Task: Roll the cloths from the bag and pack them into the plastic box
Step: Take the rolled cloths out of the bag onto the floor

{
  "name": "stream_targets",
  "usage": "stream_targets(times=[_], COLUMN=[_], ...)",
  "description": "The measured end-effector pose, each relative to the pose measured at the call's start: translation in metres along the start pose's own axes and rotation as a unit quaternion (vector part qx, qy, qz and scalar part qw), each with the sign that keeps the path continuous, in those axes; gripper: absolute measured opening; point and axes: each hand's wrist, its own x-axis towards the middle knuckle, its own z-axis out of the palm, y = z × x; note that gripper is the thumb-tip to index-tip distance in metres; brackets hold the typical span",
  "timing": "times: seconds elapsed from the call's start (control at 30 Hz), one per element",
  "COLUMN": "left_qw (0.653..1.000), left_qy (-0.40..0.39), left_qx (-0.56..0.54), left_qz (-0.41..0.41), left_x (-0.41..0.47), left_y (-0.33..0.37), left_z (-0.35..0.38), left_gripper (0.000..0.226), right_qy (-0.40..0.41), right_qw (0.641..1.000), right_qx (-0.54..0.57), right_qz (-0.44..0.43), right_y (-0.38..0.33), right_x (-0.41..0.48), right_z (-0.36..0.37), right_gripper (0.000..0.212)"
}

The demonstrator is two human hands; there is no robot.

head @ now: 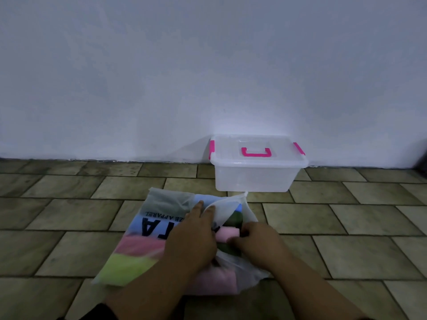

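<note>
Two bare forearms reach over a tiled floor toward a thin plastic bag of cloths. Left hand lies flat, fingers spread, pinning the bag's flap; right hand curls closed around a pink cloth at the bag's mouth. Soft and light, it should lift easily by a folded edge. Beyond — against the wall — waits the plastic box, lid on.
</note>
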Motion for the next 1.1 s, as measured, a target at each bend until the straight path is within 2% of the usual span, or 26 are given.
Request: stream_targets(times=[0.27, 0.43, 0.73, 0.9, 1.03, 1.07, 1.1], left_qw=[0.999, 0.997, 0.999, 1.000, 1.000, 1.000, 1.000], left_qy=[0.045, 0.059, 0.038, 0.008, -0.006, -0.005, -0.005], left_qx=[-0.021, -0.036, -0.030, -0.001, 0.016, 0.020, 0.023], left_qz=[-0.017, -0.016, 0.002, 0.004, -0.003, -0.007, -0.011], left_x=[-0.006, -0.009, -0.008, -0.004, 0.002, 0.004, 0.006], left_y=[-0.001, -0.002, -0.006, -0.012, -0.012, -0.012, -0.012], left_z=[0.011, 0.015, 0.010, 0.010, 0.010, 0.010, 0.009], left_gripper=[0.054, 0.053, 0.053, 0.055, 0.055, 0.055, 0.055], right_qy=[-0.010, 0.000, 0.101, 0.082, 0.179, 0.211, 0.242], right_qw=[0.982, 0.974, 0.958, 0.903, 0.803, 0.794, 0.806], right_qx=[0.188, 0.220, 0.263, 0.418, 0.564, 0.567, 0.535], right_qz=[0.029, 0.057, 0.045, 0.048, 0.064, 0.066, 0.071], right_y=[-0.011, -0.013, -0.006, 0.048, 0.091, 0.094, 0.093], right_x=[-0.012, -0.014, -0.001, -0.007, -0.003, 0.001, 0.006], right_z=[0.004, 0.005, 0.003, -0.039, -0.070, -0.070, -0.067], right_gripper=[0.011, 0.017, 0.031, 0.028, 0.018, 0.019, 0.021])
